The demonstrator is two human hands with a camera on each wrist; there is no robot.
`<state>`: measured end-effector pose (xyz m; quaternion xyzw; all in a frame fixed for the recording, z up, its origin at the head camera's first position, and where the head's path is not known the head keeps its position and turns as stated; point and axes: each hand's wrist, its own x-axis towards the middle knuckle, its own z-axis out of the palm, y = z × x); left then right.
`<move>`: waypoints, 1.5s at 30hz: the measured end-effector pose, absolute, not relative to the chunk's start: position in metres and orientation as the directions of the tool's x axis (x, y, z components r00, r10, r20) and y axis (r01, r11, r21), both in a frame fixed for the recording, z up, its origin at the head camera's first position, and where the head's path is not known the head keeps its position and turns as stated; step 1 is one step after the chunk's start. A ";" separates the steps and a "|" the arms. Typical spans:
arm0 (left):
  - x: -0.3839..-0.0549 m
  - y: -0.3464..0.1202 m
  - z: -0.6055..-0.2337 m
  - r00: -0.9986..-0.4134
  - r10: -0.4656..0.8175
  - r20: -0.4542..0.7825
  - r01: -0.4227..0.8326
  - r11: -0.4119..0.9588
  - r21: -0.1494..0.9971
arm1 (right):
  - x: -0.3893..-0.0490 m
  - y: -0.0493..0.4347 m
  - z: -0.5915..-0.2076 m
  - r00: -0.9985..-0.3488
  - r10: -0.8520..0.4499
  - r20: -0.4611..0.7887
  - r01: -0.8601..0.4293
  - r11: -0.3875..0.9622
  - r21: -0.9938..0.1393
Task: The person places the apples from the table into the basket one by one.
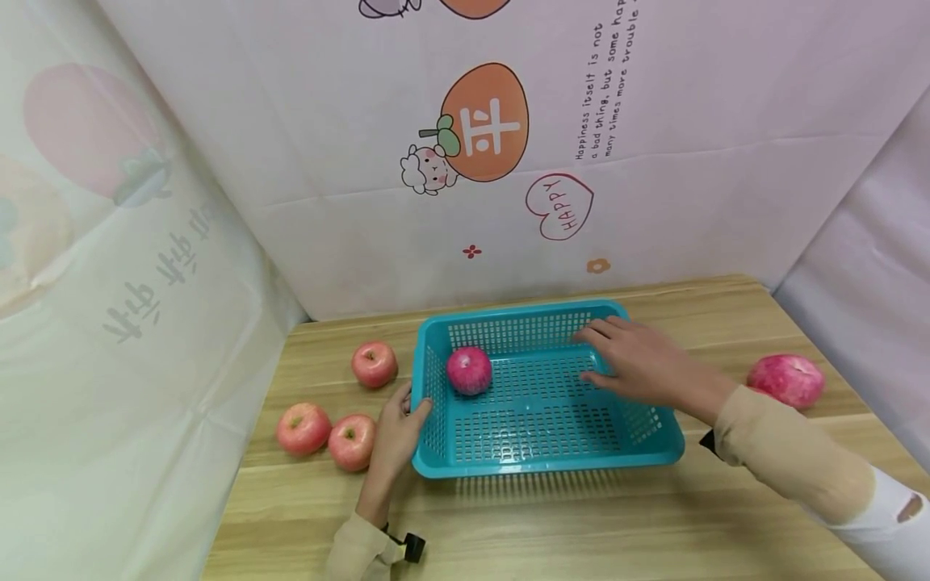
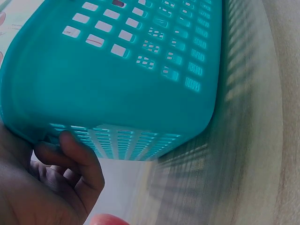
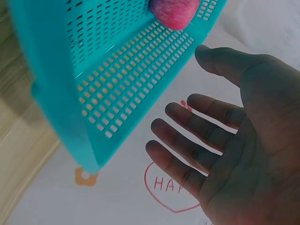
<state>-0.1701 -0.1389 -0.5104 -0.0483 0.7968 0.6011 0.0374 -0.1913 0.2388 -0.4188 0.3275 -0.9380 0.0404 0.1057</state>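
Note:
A teal plastic basket (image 1: 541,468) with slotted walls stands on the wooden table. Inside it, towards the left end, lies a round magenta fruit (image 1: 469,370), its kind unclear. At the basket's left rim, my left hand (image 1: 396,432) grips the edge; the left wrist view shows curled fingers (image 2: 79,157) just under the rim. My right hand (image 1: 639,361) hovers over the basket's right part, its fingers spread and holding nothing. The right wrist view shows the palm and extended fingers (image 3: 197,133) apart from the basket wall.
Three red apples (image 1: 374,364) sit on the table left of the basket, two of them close together. Another magenta fruit (image 1: 786,381), longer in shape, lies at the right beyond my right forearm. A printed white cloth (image 1: 349,242) rises behind the table (image 1: 508,532).

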 end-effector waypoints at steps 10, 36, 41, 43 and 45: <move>-0.170 -0.140 -0.510 -0.990 -0.030 -0.134 -0.137 0.282 0.950 | -0.185 0.261 -0.413 -0.781 -0.573 0.249 -0.600 0.799 -0.042; -0.169 -0.140 -0.511 -0.993 -0.029 -0.118 -0.121 0.282 0.952 | -0.166 0.321 -0.433 -0.908 -0.392 0.149 -0.411 0.902 -0.131; -0.169 -0.140 -0.510 -0.993 -0.031 -0.116 -0.120 0.287 0.950 | -0.162 0.334 -0.443 -0.917 -0.364 0.162 -0.386 0.913 -0.131; -0.169 -0.139 -0.510 -0.993 -0.032 -0.113 -0.118 0.286 0.951 | -0.161 0.340 -0.447 -0.915 -0.360 0.183 -0.385 0.914 -0.129; -0.169 -0.139 -0.510 -0.993 -0.031 -0.111 -0.115 0.284 0.952 | -0.159 0.346 -0.451 -0.912 -0.357 0.203 -0.386 0.913 -0.133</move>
